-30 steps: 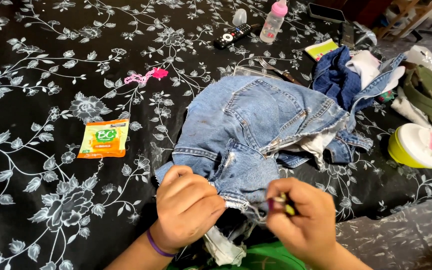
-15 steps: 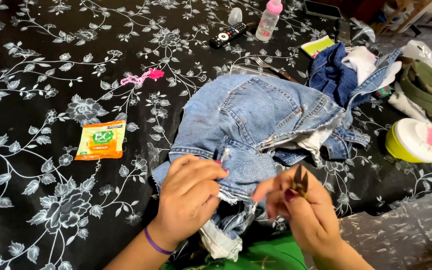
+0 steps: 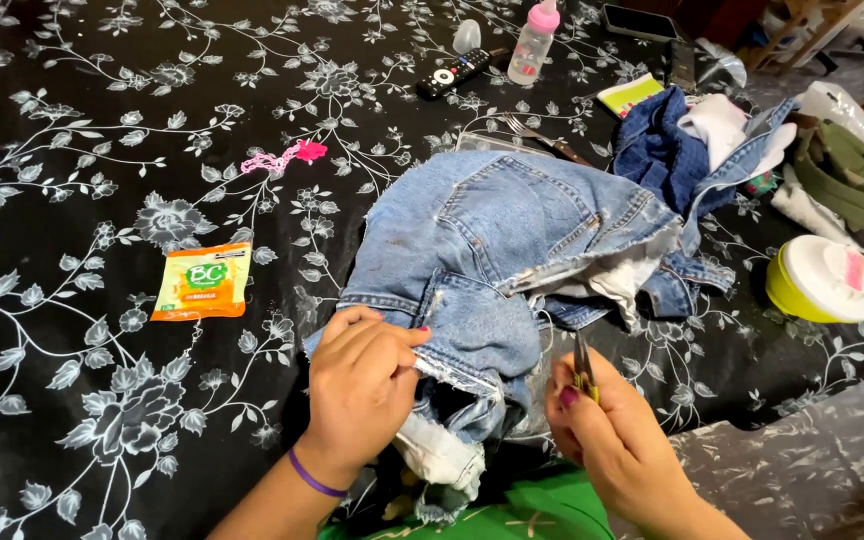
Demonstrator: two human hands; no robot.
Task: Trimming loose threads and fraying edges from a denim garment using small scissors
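The left hand (image 3: 362, 385) pinches the frayed edge of the faded blue denim jeans (image 3: 497, 250), lying near the middle of the black floral worktop (image 3: 72, 150). The right hand (image 3: 617, 440) grips small metal tweezers (image 3: 583, 368). Keeping the edge taut helps the tips catch single threads.

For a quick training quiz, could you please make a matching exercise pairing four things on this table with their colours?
Things:
1. jeans
2. sachet
3. remote
4. bottle cap

Colours:
A. black
B. pink
C. blue
D. orange

Pairs: 1-C, 2-D, 3-A, 4-B
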